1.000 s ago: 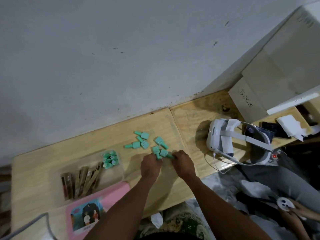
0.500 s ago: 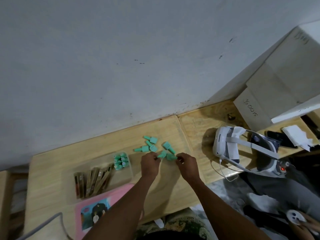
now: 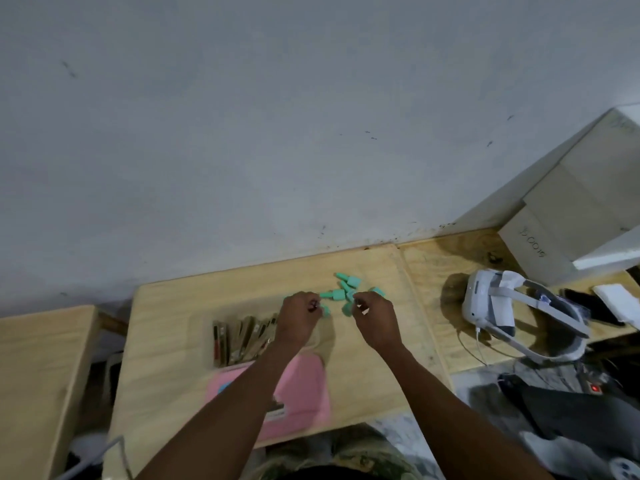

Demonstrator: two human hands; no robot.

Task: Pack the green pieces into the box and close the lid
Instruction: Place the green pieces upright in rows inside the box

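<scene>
Several small green pieces (image 3: 347, 285) lie loose on the wooden table (image 3: 173, 327) near the wall. A clear box (image 3: 323, 338) left of them holds brown sticks (image 3: 242, 337); its right end is hidden under my left hand (image 3: 298, 318). That hand is curled, with a green piece (image 3: 325, 310) at its fingertips. My right hand (image 3: 375, 318) is curled beside the pile, its fingers closed on a green piece (image 3: 346, 308). The pink lid (image 3: 304, 389) lies flat in front of the box, partly under my left forearm. The view is blurred.
A white headset (image 3: 485, 303) with a cable rests on the table to the right. Cardboard boxes (image 3: 561, 216) stand in the far right corner against the grey wall. A second wooden surface (image 3: 38, 358) sits to the left across a gap.
My left hand has moved left from the pile to above the right end of the clear box. My right hand stays at the pile. The camera has shifted, so everything sits lower and further right.
</scene>
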